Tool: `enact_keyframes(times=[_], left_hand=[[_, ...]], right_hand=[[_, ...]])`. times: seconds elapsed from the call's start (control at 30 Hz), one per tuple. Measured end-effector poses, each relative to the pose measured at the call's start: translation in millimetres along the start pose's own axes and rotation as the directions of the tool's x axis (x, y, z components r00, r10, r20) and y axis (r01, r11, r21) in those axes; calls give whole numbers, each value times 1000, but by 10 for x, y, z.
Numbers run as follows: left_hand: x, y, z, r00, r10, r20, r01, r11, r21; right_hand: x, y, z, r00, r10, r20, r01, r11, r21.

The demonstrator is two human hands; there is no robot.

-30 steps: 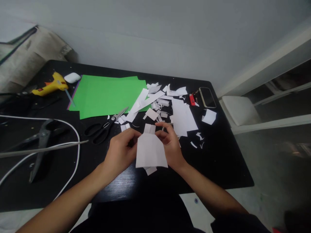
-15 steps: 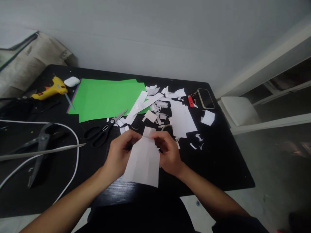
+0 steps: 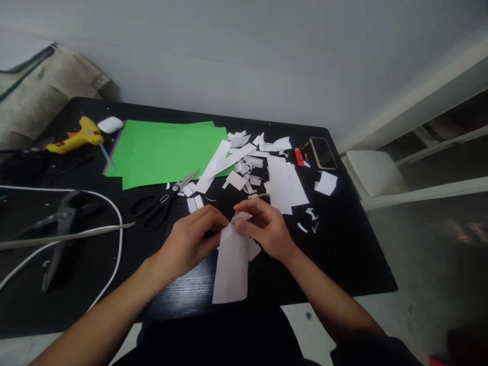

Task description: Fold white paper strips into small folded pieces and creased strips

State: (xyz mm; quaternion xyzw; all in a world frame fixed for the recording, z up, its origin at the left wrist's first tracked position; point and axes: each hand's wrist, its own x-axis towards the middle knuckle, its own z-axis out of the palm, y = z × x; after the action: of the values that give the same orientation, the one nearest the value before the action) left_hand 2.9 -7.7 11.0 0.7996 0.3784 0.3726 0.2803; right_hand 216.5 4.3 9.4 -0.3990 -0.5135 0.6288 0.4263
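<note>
A piece of white paper with fold lines hangs between my hands over the near edge of the black table. My left hand is closed on its upper left side, fingertips near the top. With thumb and fingers, my right hand pinches the small top flap, which is tilted over to the right. Another white paper part sticks out below my right hand; whether it belongs to the same piece I cannot tell. Black-handled scissors lie partly open to the left, beyond my left hand.
Green sheets lie at the back left beside a yellow glue gun. White paper scraps spread across the middle. A phone and a red lighter are at the right. A white cable loops over larger scissors at left.
The paper has turned and now shows a narrower face. Its top flap, upright before, is bent to the right under my right thumb. My right fingers have moved over the top.
</note>
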Motion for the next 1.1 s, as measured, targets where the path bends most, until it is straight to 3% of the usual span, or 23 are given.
enact_keyframes(times=[0.23,0.7,1.1], left_hand=[[11,38,26,997,-35,-66,31,998,-61],[31,112,57,922,-376,-88,317,867,-383],[-23,65,46,925,-375,-58,332,874,-355]], right_hand=[[36,-23,-5,999,35,5,-35,998,-45],[33,20,28,998,58,-13,-57,996,68],[36,12,28,981,191,-23,-187,974,130]])
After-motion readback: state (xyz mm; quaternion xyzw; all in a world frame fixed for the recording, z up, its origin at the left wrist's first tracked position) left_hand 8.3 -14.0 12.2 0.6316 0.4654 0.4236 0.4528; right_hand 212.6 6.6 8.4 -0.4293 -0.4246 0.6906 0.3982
